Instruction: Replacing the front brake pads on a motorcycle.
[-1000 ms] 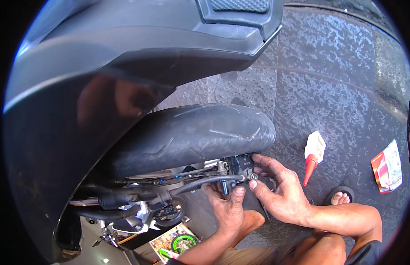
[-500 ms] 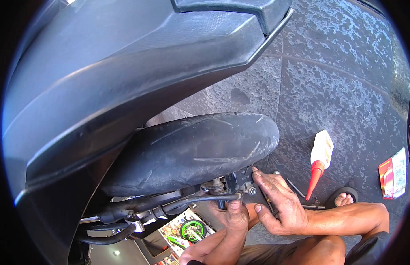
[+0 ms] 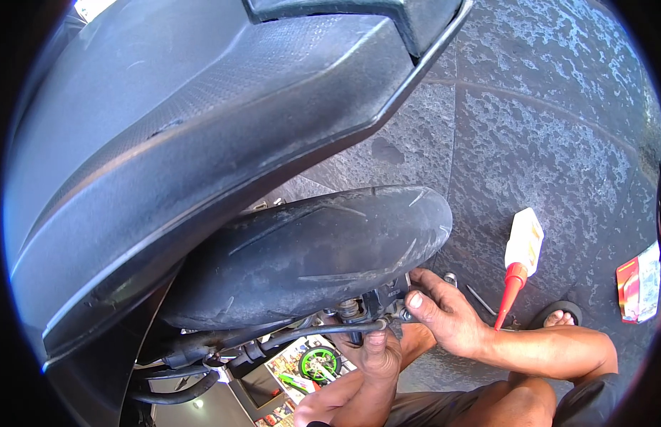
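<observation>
A black brake caliper [image 3: 389, 294] sits beside a wide black tyre [image 3: 345, 238], with a brake hose [image 3: 313, 331] running to it from the left. My left hand [image 3: 377, 356] grips the caliper from below, its thumb pressed up by the hose's end fitting; its other fingers are mostly hidden. At the caliper's right end, my right hand [image 3: 448, 320] is closed around the edge. Its thumb is on the near side by a bolt, and its fingertips reach in next to the tyre.
Black bodywork [image 3: 224, 135] overhangs the tyre at upper left. On the dark, mottled floor [image 3: 544, 135] lie a white bottle with a red nozzle [image 3: 524, 245], a thin metal tool [image 3: 481, 300] and a red-and-white packet [image 3: 638, 283]. A green wheel [image 3: 320, 365] appears in the lower background.
My right thumb has risen from below to the caliper's right end, and that hand has closed in. My left hand stays at the caliper. The view has shifted slightly.
</observation>
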`<state>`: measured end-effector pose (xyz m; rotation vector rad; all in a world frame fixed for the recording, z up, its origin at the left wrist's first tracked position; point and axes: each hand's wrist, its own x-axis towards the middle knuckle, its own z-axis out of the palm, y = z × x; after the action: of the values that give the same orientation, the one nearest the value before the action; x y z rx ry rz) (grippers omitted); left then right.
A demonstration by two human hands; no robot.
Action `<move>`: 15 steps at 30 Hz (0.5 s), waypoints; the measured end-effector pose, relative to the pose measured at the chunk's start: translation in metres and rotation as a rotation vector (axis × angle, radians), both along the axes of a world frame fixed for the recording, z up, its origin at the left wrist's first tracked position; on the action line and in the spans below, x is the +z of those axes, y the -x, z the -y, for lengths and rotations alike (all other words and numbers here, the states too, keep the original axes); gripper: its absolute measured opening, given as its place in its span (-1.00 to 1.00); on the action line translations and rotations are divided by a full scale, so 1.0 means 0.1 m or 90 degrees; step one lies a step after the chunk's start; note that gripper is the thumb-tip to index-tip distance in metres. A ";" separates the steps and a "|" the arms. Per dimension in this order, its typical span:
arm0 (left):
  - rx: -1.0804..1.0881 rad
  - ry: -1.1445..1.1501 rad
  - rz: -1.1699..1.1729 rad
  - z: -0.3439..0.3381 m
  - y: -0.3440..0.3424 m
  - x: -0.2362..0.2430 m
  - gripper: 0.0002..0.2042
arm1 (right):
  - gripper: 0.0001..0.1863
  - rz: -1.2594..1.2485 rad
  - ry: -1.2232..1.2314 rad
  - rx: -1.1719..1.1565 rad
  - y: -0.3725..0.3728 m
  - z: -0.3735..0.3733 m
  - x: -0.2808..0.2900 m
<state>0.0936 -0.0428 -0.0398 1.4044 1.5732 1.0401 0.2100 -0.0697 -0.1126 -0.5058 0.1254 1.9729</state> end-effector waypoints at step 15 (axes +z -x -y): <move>0.004 0.051 -0.020 0.00 -0.19 0.20 -0.24 | -0.45 -0.031 -0.049 -0.032 0.13 -0.01 -0.10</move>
<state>0.1131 -0.0425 -0.0201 1.3679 1.6260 0.9516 0.1974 -0.0688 -0.1222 -0.4012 0.0924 1.9343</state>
